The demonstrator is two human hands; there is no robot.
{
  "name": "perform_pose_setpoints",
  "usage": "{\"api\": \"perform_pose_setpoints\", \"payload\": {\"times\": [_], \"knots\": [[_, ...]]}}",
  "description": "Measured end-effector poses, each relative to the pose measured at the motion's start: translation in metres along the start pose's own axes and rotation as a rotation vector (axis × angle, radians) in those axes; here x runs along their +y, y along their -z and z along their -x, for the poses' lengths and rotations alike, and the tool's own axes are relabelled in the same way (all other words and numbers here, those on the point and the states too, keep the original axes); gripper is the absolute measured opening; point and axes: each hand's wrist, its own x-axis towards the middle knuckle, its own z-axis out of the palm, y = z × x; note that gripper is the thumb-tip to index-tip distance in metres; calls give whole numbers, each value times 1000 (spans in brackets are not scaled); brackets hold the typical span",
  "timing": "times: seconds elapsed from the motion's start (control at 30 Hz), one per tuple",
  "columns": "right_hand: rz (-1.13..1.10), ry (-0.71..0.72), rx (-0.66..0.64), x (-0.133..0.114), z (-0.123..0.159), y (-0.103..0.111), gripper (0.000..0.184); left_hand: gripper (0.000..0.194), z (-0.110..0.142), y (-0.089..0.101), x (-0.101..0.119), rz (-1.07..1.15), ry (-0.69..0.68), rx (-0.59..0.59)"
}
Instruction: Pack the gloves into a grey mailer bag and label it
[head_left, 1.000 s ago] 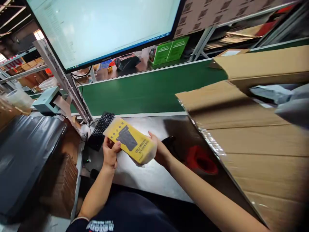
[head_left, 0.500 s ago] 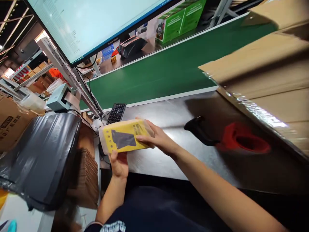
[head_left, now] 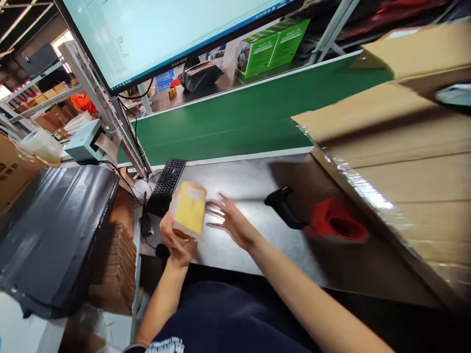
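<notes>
A yellow box (head_left: pixel 189 210) in a clear plastic bag is held tilted above the metal table (head_left: pixel 235 255). My left hand (head_left: pixel 178 240) is closed around its lower left side. Just to the right of the box, my right hand (head_left: pixel 231 218) is apart from it, fingers spread and holding nothing. A black keyboard (head_left: pixel 167 184) lies behind and left of the box. Farther right on the table, a black handheld scanner (head_left: pixel 285 208) rests beside a red tape dispenser or similar red ring-shaped thing (head_left: pixel 336 220), which is blurred.
A monitor (head_left: pixel 176 34) hangs over a green conveyor belt (head_left: pixel 228 122). A large cardboard carton (head_left: pixel 386 137) stands at right. On the left are a label printer (head_left: pixel 84 142), a black plastic-wrapped stack (head_left: pixel 55 235) and folded cardboard (head_left: pixel 114 274). A person in orange (head_left: pixel 83 102) is far behind.
My right hand has let go of the yellow box and opened beside it. My left hand has turned the box, so the printed face with the dark picture no longer shows.
</notes>
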Motion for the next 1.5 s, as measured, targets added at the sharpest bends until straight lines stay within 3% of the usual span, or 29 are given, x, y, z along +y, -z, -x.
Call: {"api": "perform_pose_setpoints", "payload": {"times": [0.07, 0.13, 0.23, 0.3, 0.4, 0.47, 0.53, 0.57, 0.63, 0.7, 0.8, 0.93, 1.0, 1.07, 1.13, 1.23, 1.3, 1.4, 1.43, 1.5], "knots": [[-145, -95, -122, 26, 5, -6, 89, 53, 9, -1, -20, -157, -101, -140], [-173, -121, -97, 46, 3, -5, 94, 43, 17, 2, -33, -234, -132, -345], [-93, -132, -51, 66, -12, 7, 104, 51, 24, 15, -38, -234, -120, -637], [-31, -125, -102, 78, -22, 12, 108, 55, 24, 22, -36, -218, -118, -703], [-2, -139, -140, 97, -28, 6, 107, 46, 23, 25, -33, -160, -82, -622], [12, -130, -130, 109, -28, -4, 97, 42, 22, 21, -32, -76, 6, -387], [42, -89, -126, 114, -27, -12, 88, 61, 19, 18, -34, 44, 207, -102], [47, -61, -129, 115, -28, -16, 86, 74, 16, 17, -35, 115, 350, -25], [9, -12, -162, 113, -32, -20, 90, 94, 12, 16, -38, 263, 631, -69], [-59, 14, -219, 111, -39, -22, 94, 94, 7, 17, -41, 371, 768, -180], [-86, 67, -238, 114, -48, -21, 92, 81, 0, 19, -42, 459, 776, -138], [-57, 140, -5, 138, -44, -8, 99, 76, -12, 17, -37, 558, 805, -44], [-82, 105, 55, 150, -35, -1, 98, 74, -18, 15, -33, 589, 762, -2], [-95, 92, 9, 154, -27, 2, 98, 70, -21, 10, -30, 600, 657, 15], [-75, 139, -59, 146, -24, 0, 98, 68, -22, 4, -28, 591, 552, -25], [-42, 248, -74, 120, -27, -5, 88, 69, -28, -3, -28, 564, 526, -98], [-23, 275, -51, 102, -31, -3, 81, 77, -40, -5, -28, 557, 521, -43], [16, 219, -100, 91, -37, 8, 76, 96, -68, -7, -29, 531, 426, 62], [11, 177, -128, 91, -38, 12, 76, 97, -77, -8, -30, 509, 405, 57], [-71, 83, -114, 99, -39, 19, 78, 80, -90, -14, -36, 453, 425, 42]]}}
